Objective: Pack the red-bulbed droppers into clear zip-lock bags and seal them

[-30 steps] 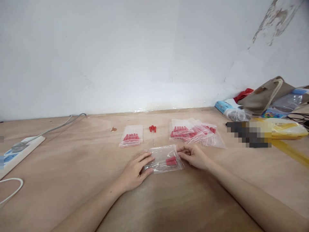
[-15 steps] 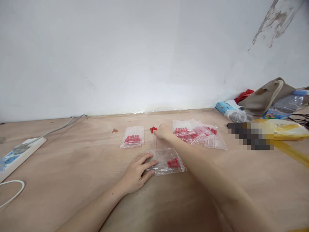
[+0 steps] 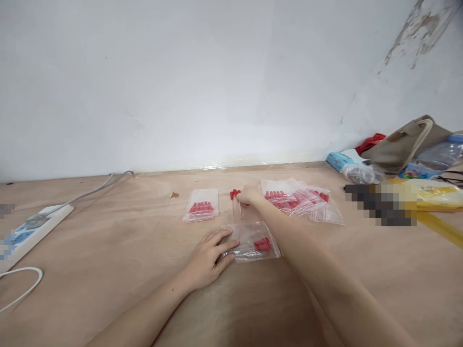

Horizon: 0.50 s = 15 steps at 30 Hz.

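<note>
ok so your left hand [image 3: 209,259] is open across one near clear bag [image 3: 246,237], your right hand [image 3: 249,194] is at three far red-topped droppers [image 3: 235,193], can't tell if it's gripping any

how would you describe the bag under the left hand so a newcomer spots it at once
On the wooden table, find the left hand. Under its fingers lies a clear plastic bag, red tops toward its right end. It lies nearer the person than the other bags.
</note>
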Each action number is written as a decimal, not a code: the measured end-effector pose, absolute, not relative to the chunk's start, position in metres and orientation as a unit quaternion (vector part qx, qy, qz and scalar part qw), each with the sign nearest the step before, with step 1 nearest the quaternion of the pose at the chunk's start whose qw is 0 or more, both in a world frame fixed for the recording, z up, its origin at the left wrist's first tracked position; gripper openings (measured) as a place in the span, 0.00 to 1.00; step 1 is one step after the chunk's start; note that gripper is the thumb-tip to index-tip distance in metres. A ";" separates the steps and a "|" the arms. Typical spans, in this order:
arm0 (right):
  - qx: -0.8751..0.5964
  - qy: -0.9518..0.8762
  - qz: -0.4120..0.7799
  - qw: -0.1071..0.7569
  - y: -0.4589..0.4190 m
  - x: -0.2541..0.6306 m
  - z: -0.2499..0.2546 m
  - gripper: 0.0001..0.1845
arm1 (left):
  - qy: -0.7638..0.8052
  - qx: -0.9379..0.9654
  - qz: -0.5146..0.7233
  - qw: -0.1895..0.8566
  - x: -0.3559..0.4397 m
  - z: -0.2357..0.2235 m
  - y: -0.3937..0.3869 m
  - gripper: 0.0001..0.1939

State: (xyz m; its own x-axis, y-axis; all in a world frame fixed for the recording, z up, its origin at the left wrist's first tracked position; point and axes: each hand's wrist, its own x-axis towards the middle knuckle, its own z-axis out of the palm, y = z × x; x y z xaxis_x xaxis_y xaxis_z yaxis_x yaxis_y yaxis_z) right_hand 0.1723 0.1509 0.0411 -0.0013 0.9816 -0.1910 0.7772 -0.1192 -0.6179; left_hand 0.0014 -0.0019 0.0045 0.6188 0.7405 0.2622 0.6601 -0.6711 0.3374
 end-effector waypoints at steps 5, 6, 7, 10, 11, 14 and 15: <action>-0.647 -0.651 0.323 0.232 0.130 0.212 0.045 0.09 | 0.394 0.892 0.191 0.114 0.001 0.005 -0.002 0.16; -0.644 -0.649 0.325 0.243 0.123 0.221 0.046 0.13 | 0.394 0.892 0.191 0.116 0.001 0.005 -0.002 0.16; -0.642 -0.644 0.329 0.255 0.115 0.231 0.045 0.18 | 0.395 0.891 0.190 0.117 0.001 0.005 -0.002 0.16; -0.619 -0.613 0.360 0.334 0.091 0.255 0.038 0.32 | 0.399 0.892 0.182 0.113 0.000 0.004 -0.001 0.17; -0.601 -0.601 0.373 0.373 0.084 0.262 0.033 0.34 | 0.401 0.892 0.176 0.112 0.000 0.004 -0.001 0.17; -0.558 -0.566 0.373 0.478 0.065 0.278 0.017 0.31 | 0.406 0.892 0.163 0.115 -0.001 0.004 -0.001 0.17; -0.553 -0.553 0.366 0.504 0.060 0.282 0.012 0.30 | 0.407 0.892 0.161 0.117 -0.001 0.004 -0.001 0.17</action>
State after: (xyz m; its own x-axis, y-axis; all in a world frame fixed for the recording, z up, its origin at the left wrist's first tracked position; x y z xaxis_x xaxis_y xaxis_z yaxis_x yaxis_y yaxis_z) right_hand 0.2817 0.0599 0.0117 0.1200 0.9809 0.1528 0.2428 0.1202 -0.9626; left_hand -0.0006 -0.0010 0.0041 0.6171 0.7629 0.1928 0.6876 -0.6419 0.3392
